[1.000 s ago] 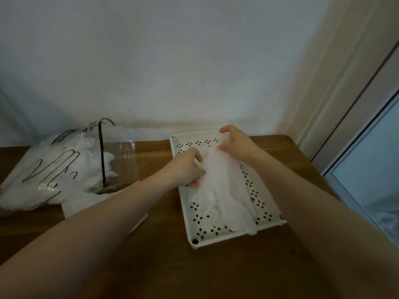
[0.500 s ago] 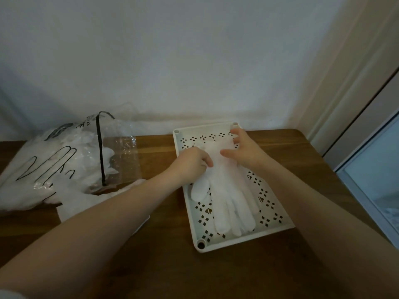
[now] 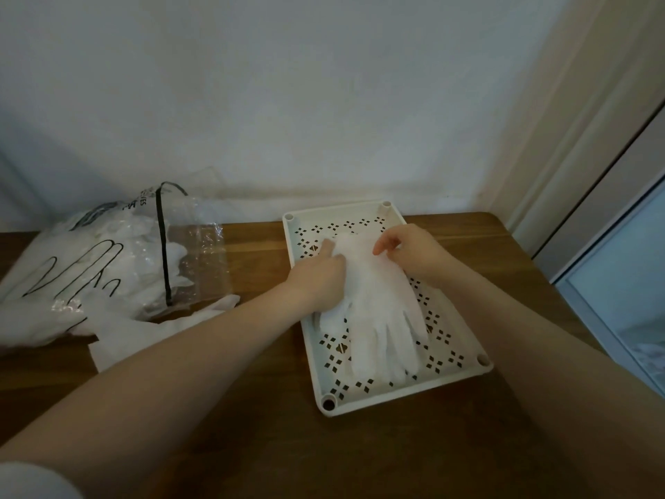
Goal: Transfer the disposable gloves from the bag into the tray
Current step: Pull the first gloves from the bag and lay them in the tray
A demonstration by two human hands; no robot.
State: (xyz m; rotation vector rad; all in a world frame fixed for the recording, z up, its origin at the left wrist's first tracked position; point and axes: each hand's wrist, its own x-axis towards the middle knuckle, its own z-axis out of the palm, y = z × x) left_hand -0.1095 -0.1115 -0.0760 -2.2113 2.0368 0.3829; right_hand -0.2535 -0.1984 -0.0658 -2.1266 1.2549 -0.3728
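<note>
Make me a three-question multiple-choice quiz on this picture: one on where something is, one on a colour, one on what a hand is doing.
1. Where does the bag lie relative to the tray?
A. On its left
B. On its right
C. Inside it

2. What colour is the tray?
A. Black
B. Off-white
C. Red

3. What is the left hand doing?
A. Reaching into the bag
B. Resting on the glove in the tray
C. Hanging off the table

Answers:
1 A: the bag sits at the table's left end, apart from the tray.
2 B: the rim and perforated floor are pale cream.
3 B: it lies on the glove's cuff end, over the tray.
</note>
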